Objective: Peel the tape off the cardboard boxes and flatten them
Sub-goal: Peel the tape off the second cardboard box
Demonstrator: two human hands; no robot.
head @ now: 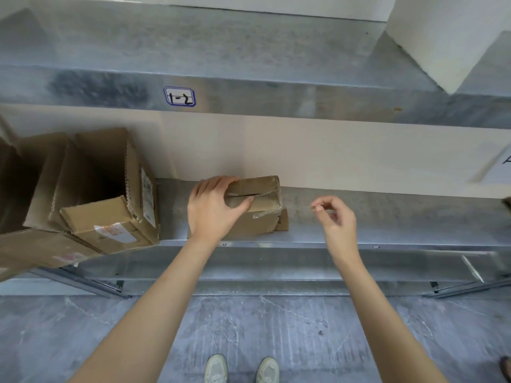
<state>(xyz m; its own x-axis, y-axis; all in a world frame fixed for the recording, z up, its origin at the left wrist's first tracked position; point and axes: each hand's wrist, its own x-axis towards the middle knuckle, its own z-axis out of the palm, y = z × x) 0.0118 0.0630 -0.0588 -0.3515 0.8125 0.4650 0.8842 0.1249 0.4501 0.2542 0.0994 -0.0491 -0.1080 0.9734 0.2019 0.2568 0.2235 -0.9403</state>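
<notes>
Metal shelf point(392, 217) carries a taped box point(257, 226) near its middle. Left hand point(213, 210) grips the box's left end. Right hand point(336, 218) hovers just right, fingertips pinched together; anything held is unclear.

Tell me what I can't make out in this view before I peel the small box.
All in the head view:
1. Whether the right hand pinches any tape: its fingertips are blurred.
2. The left end of the small box: the left hand covers it.
3. The print on the big box labels: too small and blurred.
4. The writing on the paper sign: cut off by the right edge.
</notes>
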